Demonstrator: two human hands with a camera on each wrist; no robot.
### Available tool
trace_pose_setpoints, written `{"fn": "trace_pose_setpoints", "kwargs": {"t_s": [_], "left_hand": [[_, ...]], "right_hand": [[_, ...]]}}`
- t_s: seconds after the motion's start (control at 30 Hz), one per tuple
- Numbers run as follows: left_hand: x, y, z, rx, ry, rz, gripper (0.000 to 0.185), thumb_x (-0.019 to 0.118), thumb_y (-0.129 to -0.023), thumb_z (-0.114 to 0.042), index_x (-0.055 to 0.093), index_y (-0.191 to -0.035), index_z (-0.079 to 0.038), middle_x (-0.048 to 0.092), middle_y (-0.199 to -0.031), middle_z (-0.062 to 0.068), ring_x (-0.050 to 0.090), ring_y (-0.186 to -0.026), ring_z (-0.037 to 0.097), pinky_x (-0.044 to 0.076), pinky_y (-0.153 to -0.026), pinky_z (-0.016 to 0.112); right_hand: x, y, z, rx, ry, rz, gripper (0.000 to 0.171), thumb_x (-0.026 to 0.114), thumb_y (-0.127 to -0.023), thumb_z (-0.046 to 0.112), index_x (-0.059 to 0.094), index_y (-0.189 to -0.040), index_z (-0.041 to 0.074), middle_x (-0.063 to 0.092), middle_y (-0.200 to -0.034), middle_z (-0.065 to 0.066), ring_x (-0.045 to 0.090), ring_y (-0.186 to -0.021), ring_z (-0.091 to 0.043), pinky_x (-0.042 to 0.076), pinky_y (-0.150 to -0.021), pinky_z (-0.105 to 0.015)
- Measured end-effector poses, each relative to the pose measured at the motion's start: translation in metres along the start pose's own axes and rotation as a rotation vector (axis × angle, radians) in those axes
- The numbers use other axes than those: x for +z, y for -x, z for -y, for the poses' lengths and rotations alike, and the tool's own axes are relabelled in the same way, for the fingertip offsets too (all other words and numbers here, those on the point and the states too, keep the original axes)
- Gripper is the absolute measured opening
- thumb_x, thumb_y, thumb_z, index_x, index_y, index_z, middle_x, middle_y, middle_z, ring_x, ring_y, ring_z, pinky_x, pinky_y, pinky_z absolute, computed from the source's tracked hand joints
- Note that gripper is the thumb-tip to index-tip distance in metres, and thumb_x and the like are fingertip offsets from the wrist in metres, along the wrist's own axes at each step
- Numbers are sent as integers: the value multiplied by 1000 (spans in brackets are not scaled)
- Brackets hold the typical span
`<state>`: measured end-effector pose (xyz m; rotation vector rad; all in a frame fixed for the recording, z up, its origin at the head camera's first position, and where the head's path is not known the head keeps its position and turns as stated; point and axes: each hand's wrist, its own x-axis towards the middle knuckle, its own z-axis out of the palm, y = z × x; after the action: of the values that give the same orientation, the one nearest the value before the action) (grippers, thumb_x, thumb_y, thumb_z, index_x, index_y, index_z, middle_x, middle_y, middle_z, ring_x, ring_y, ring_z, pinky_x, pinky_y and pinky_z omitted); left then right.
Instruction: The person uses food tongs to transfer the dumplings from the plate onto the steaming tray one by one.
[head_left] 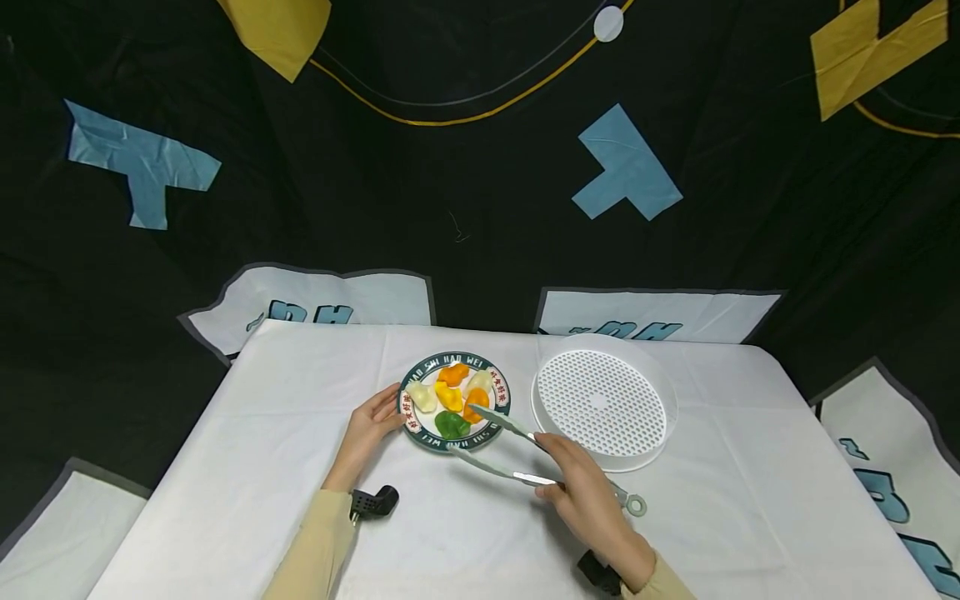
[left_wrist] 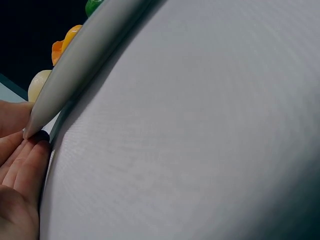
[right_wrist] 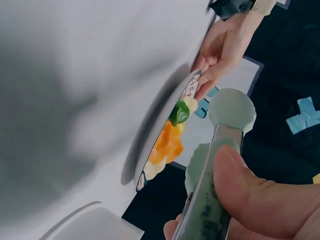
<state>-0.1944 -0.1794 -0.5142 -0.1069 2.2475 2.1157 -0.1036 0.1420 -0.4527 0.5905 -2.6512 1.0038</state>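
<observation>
My left hand pinches the near-left rim of a round plate, thumb on top and fingers beneath in the left wrist view. The plate has a dark green lettered border. Several dumpling-like pieces lie on it: a green one, a yellow one, orange ones and pale ones. My right hand grips tongs with pale green tips. Their arms are spread: one tip is over an orange piece, the other by the plate's near edge. Nothing shows between the tips.
Right of the plate stands a round white steamer tray full of small holes, inside a white rim. Both rest on a white-covered table. A black backdrop with blue and yellow shapes hangs behind.
</observation>
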Motion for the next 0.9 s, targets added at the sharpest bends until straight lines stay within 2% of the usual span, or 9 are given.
{"fn": "trace_pose_setpoints", "kwargs": {"t_s": [0.13, 0.33, 0.67, 0.9], "left_hand": [[0, 0, 0, 0, 2, 4, 60, 59, -88, 4, 36, -143, 4, 40, -143, 24, 43, -130, 31, 44, -96, 17], [1, 0, -1, -4, 15, 7, 60, 59, -88, 5, 36, -143, 5, 40, -144, 24, 43, -130, 30, 44, -96, 17], [1, 0, -1, -15, -3, -2, 60, 60, -88, 3, 37, -143, 3, 40, -144, 23, 42, -131, 30, 42, -98, 20], [0, 0, -1, -19, -3, 3, 62, 60, -87, 5, 36, -144, 3, 39, -145, 22, 41, -131, 30, 42, -99, 19]], "right_hand": [[4, -8, 0, -7, 27, 6, 64, 83, -66, 2, 61, -126, 4, 60, -123, -8, 56, -112, -24, 50, -90, -42], [13, -17, -2, -18, 70, 32, 62, 82, -67, 0, 61, -125, 2, 61, -122, -9, 57, -111, -25, 49, -94, -41], [25, -27, -3, -64, 147, 22, 58, 81, -66, -1, 63, -121, -1, 62, -117, -12, 58, -106, -27, 51, -90, -40], [27, -32, -1, -56, 174, 41, 58, 80, -65, -3, 64, -120, -1, 63, -116, -12, 59, -105, -27, 51, -90, -41]]}}
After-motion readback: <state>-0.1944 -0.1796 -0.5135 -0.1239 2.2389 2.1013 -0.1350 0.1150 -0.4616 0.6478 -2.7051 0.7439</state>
